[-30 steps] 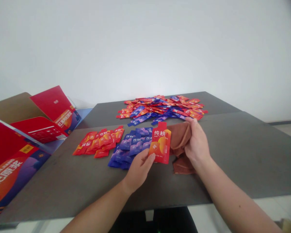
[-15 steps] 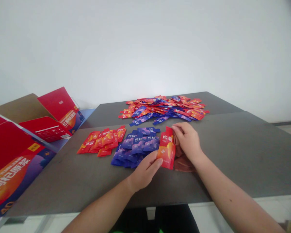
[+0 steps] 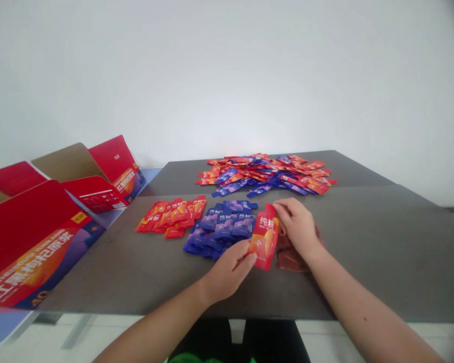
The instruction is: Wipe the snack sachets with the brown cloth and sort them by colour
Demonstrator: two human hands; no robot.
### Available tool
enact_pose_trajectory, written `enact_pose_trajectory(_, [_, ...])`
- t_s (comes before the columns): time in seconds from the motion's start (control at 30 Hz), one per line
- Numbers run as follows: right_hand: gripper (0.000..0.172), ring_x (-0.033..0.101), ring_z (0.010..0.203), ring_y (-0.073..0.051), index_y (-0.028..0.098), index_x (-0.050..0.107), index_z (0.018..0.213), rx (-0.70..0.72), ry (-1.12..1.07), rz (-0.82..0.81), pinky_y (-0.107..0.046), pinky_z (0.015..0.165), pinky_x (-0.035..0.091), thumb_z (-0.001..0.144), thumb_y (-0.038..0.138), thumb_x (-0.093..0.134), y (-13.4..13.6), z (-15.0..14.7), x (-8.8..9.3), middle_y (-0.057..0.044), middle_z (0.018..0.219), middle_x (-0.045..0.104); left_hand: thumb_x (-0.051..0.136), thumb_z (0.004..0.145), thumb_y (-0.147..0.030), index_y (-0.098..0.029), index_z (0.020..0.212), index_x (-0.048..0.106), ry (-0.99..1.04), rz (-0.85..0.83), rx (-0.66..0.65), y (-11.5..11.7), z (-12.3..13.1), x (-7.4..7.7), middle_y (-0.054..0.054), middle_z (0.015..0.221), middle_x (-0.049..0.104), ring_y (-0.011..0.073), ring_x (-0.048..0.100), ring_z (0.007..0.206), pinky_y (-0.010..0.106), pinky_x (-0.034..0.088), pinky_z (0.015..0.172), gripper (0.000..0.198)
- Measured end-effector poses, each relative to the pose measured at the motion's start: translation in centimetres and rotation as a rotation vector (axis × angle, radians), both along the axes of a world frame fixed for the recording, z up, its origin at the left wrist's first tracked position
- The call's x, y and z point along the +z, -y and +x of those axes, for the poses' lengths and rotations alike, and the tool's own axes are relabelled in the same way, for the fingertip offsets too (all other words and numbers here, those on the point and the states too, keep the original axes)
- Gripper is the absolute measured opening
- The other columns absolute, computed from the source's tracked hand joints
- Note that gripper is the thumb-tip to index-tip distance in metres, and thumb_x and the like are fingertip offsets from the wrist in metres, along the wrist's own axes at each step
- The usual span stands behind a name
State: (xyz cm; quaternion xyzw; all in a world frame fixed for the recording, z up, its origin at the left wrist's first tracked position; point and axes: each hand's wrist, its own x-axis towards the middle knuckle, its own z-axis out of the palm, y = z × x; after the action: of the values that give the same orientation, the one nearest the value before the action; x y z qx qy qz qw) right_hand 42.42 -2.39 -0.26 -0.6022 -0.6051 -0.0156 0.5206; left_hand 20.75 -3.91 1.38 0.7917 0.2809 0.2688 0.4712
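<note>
A red-and-orange sachet [image 3: 265,237] is held up, tilted, between my two hands above the near part of the table. My left hand [image 3: 230,267] pinches its lower left edge between thumb and fingers. At its upper right edge, the fingers of my right hand [image 3: 297,224] are closed on the top corner. A brown cloth [image 3: 293,259] lies bunched beneath my right hand, partly hidden by it; whether the fingers also grip the cloth is unclear. Just left of the sachet is a pile of purple sachets [image 3: 223,227], and farther left a smaller pile of red sachets [image 3: 174,214].
A large mixed heap of red and purple sachets [image 3: 265,174] covers the far part of the grey table [image 3: 363,242]. Red printed cartons with raised flaps stand at the left: a near carton [image 3: 34,242] and a farther carton [image 3: 98,194]. A white wall rises behind.
The view has shifted slightly, so the table and cartons appear farther right. The sachet leans a bit more, still held by both hands.
</note>
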Motion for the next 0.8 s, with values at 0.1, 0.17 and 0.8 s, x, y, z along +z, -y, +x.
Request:
enact_pose_trajectory(0.1, [0.026, 0.062, 0.081, -0.02, 0.02, 0.068, 0.088, -0.113, -0.171, 0.032, -0.033, 0.076, 0.047, 0.09, 0.041, 0.053, -0.1, 0.9, 0.2, -0.005, 0.086, 0.069, 0.048, 0.092, -0.038, -0.018, 0.091, 0.061, 0.092, -0.03, 0.206, -0.3, -2.8, 0.8, 0.002, 0.09, 0.063, 0.0166, 0.057, 0.085, 0.027, 0.045, 0.079, 0.024])
enact_pose_trajectory(0.17, [0.026, 0.063, 0.081, -0.02, 0.021, 0.068, 0.087, -0.082, -0.209, 0.03, -0.032, 0.076, 0.047, 0.089, 0.042, 0.053, 0.1, 0.5, 0.3, -0.004, 0.086, 0.069, 0.055, 0.088, -0.04, -0.018, 0.086, 0.061, 0.176, -0.043, 0.397, -1.3, -5.0, 0.9, 0.001, 0.087, 0.064, 0.0168, 0.058, 0.084, 0.027, 0.046, 0.079, 0.024])
enact_pose_trajectory(0.8, [0.021, 0.062, 0.082, -0.02, 0.021, 0.066, 0.084, 0.146, -0.177, -0.066, -0.031, 0.077, 0.047, 0.09, 0.037, 0.053, 0.2, -1.6, 0.2, -0.004, 0.085, 0.068, 0.052, 0.072, -0.053, -0.013, 0.071, 0.065, -0.744, -0.007, 0.923, -14.1, -20.5, 0.4, 0.017, 0.076, 0.07, 0.0372, 0.067, 0.087, 0.04, 0.048, 0.074, 0.042])
